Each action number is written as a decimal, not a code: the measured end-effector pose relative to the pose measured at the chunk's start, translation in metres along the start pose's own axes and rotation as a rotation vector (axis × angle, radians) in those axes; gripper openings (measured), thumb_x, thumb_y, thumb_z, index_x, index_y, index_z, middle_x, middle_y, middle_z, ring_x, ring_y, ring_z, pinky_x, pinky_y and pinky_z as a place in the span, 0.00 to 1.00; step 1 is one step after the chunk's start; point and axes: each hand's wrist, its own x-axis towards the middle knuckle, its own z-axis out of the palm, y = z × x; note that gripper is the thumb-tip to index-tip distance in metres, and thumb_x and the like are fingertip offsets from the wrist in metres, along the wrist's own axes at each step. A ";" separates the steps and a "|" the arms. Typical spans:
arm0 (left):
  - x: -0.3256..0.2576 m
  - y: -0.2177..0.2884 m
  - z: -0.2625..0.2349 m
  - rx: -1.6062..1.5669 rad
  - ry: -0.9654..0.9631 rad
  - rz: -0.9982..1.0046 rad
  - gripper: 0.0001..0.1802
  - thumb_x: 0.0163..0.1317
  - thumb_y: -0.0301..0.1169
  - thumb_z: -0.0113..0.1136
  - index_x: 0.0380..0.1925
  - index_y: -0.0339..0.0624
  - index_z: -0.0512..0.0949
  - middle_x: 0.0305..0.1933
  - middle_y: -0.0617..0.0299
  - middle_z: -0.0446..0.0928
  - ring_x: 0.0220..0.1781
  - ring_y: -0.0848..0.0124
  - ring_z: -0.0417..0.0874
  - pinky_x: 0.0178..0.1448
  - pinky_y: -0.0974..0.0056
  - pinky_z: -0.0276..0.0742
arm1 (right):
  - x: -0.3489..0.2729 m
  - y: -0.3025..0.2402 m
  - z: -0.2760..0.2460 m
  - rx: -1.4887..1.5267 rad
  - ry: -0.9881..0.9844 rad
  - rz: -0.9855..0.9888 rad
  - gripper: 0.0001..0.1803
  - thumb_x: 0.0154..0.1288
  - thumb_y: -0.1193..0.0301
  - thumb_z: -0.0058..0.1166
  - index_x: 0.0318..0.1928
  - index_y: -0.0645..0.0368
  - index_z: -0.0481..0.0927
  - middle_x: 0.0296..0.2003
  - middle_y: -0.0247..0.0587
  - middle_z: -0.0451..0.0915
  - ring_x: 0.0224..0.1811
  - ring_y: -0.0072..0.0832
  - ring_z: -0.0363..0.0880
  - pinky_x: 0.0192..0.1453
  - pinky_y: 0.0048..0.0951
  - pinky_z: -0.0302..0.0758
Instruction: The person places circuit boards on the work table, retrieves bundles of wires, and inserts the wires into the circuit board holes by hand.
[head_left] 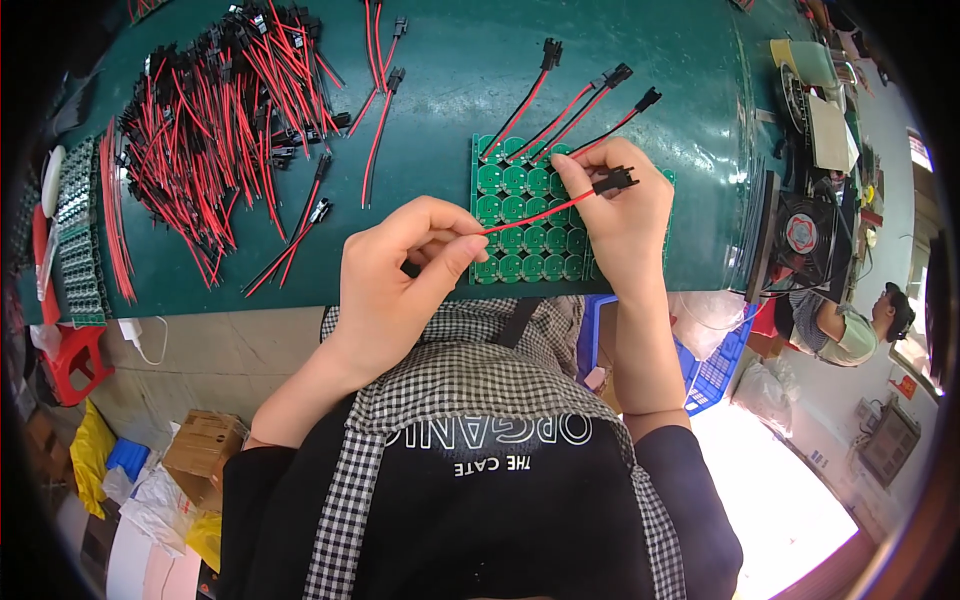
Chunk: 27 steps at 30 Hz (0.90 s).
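Note:
A panel of round green circuit boards [515,210] lies on the table in front of me. Several red-and-black wires with black plug connectors [525,95] stick out from its far row. My left hand [410,270] is closed in a pinch on the bare end of another red-and-black connector wire [540,214], which stretches right over the panel. Its black plug [614,180] lies across the thumb side of my right hand [630,205]. That right hand rests over the panel's far right corner, thumb and forefinger closed around the rightmost wire [610,132]; their exact contact is partly hidden.
A large heap of red-and-black connector wires [200,130] covers the table's left side, with a few loose ones [380,130] beside it. More green panels [80,230] lie at the left edge. A black fan [803,233] stands at the right; a person [850,325] is beyond it.

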 end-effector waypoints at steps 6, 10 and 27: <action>0.000 0.000 0.004 0.014 -0.029 -0.017 0.05 0.61 0.25 0.59 0.35 0.34 0.77 0.28 0.63 0.81 0.27 0.81 0.80 0.29 0.77 0.71 | -0.006 -0.001 -0.010 0.075 -0.010 -0.005 0.07 0.50 0.80 0.63 0.32 0.64 0.81 0.25 0.35 0.76 0.23 0.17 0.73 0.26 0.19 0.68; 0.003 0.000 0.011 -0.018 -0.059 -0.040 0.04 0.60 0.24 0.60 0.34 0.34 0.77 0.28 0.62 0.81 0.28 0.80 0.81 0.30 0.76 0.72 | -0.030 -0.018 -0.020 0.288 -0.352 0.028 0.15 0.48 0.81 0.64 0.40 0.65 0.83 0.36 0.39 0.80 0.31 0.18 0.77 0.32 0.17 0.72; 0.017 0.009 0.003 -0.530 -0.562 -0.501 0.06 0.59 0.26 0.62 0.34 0.36 0.77 0.26 0.62 0.80 0.20 0.80 0.76 0.26 0.76 0.70 | -0.026 -0.009 -0.031 0.579 -0.478 -0.250 0.07 0.46 0.82 0.64 0.30 0.64 0.83 0.29 0.42 0.81 0.31 0.31 0.80 0.32 0.27 0.75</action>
